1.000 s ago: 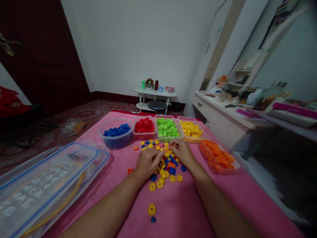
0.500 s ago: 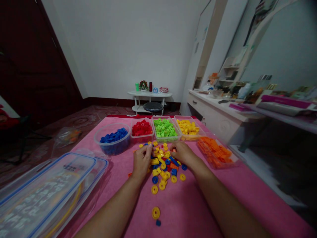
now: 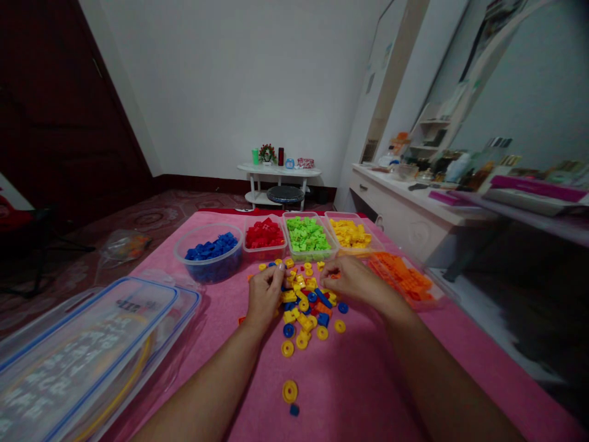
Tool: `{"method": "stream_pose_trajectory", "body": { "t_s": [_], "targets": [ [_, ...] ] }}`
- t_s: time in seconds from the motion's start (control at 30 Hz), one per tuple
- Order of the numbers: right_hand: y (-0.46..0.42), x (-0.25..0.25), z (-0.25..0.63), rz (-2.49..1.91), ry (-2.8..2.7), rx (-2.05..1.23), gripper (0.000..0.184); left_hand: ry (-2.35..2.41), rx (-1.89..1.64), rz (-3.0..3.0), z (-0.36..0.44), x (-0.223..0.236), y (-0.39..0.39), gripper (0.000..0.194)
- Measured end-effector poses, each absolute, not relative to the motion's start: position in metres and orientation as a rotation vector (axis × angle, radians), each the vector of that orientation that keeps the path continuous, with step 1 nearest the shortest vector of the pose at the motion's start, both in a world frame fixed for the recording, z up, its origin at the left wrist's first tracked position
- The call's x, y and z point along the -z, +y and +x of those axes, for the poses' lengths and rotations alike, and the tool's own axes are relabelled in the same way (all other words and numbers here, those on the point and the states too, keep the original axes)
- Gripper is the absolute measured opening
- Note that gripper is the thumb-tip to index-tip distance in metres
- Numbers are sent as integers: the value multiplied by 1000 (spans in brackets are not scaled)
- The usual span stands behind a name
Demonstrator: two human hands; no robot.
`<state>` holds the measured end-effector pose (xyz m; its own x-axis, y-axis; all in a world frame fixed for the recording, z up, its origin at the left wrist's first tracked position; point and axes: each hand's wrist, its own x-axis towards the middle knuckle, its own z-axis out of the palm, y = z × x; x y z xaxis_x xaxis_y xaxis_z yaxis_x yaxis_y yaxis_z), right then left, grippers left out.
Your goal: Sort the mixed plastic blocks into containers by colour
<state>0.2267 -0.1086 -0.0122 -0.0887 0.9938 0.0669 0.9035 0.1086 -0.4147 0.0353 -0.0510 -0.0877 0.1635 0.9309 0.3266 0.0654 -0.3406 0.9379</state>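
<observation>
A mixed pile of toy building pieces, mostly yellow with some blue, red and orange, lies on the pink cloth between my hands. My left hand is at the pile's left edge, thumb and fingers drawn together; whatever they hold is hidden. Over the pile's right side, my right hand pinches a small orange block in its fingertips. Just beyond that hand is a clear container of orange blocks.
Along the far side stand tubs of blue blocks, red blocks, green blocks and yellow blocks. A large clear lid lies at left. A yellow wheel and a dark blue piece lie nearer me.
My right hand has shifted right and slightly up with the orange block, closer to the orange container. My left hand has stayed at the pile's left edge.
</observation>
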Motion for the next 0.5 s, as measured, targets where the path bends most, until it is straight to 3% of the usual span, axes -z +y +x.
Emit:
{"method": "stream_pose_trajectory", "body": {
  "t_s": [0.17,0.37,0.5],
  "targets": [
    [-122,2,207,-2055,-2253,-587,10,980,-1294,1601,36,89,-50,40],
    [-126,2,183,-2283,-2268,-308,27,970,-1272,1615,35,90,-50,39],
    [-126,8,184,-2308,-2246,-278,24,973,-1265,1629,34,89,-51,39]
  ]
}}
